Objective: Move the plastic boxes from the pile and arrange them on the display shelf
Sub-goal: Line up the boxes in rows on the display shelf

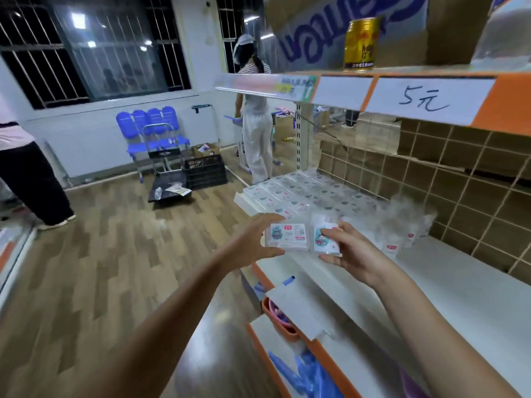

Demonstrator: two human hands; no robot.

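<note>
Just off the shelf (448, 285) edge, both hands' fingers (267, 222) pinch plastic boxes (287, 235).

We count two hands, left (253, 242) and right (349, 254), each holding one box (287, 235) (326, 239). The boxes laid in rows (304, 193) on the shelf (459, 282) are too blurred to number (dozens, at a guess). One gold can (361, 43), four blue chairs (149, 130), one black crate (204, 170), two other people.
</note>
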